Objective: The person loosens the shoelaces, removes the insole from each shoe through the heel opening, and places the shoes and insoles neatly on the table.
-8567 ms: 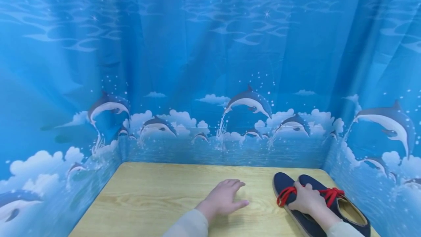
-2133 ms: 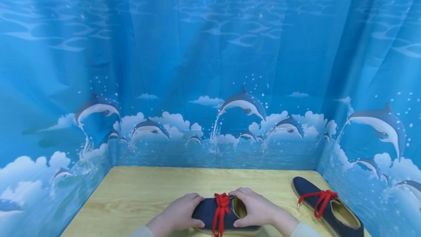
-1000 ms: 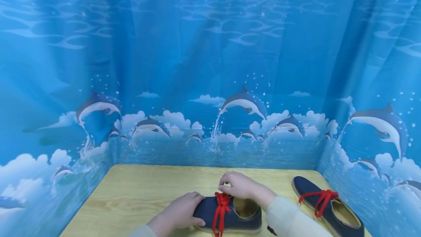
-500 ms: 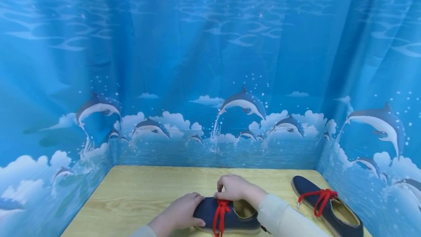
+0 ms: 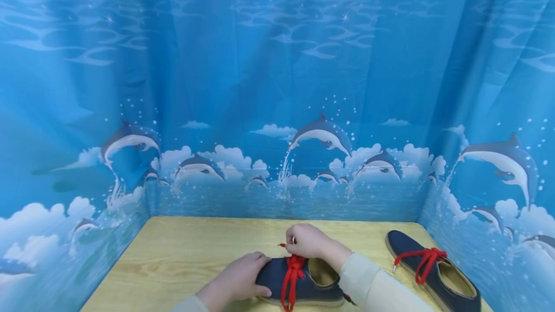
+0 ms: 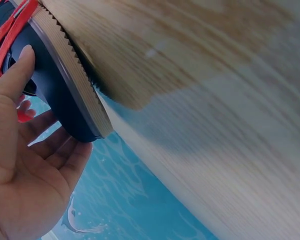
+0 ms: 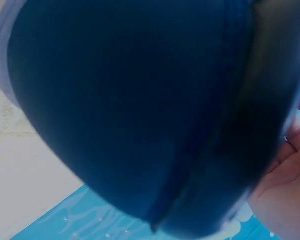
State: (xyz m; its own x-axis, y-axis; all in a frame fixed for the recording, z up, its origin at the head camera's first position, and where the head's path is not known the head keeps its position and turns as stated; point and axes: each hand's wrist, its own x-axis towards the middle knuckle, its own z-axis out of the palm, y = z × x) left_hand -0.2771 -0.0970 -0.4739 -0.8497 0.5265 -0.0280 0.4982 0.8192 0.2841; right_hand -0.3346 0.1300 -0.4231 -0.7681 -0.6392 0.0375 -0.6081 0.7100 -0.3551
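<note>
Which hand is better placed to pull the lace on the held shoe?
Probably the right hand: it pinches one end of the red lace, while the left hand grips the toe of the blue shoe.

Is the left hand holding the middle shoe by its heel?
No, the left hand grips the middle shoe at its toe end, with the red laces between that hand and the heel.
</note>
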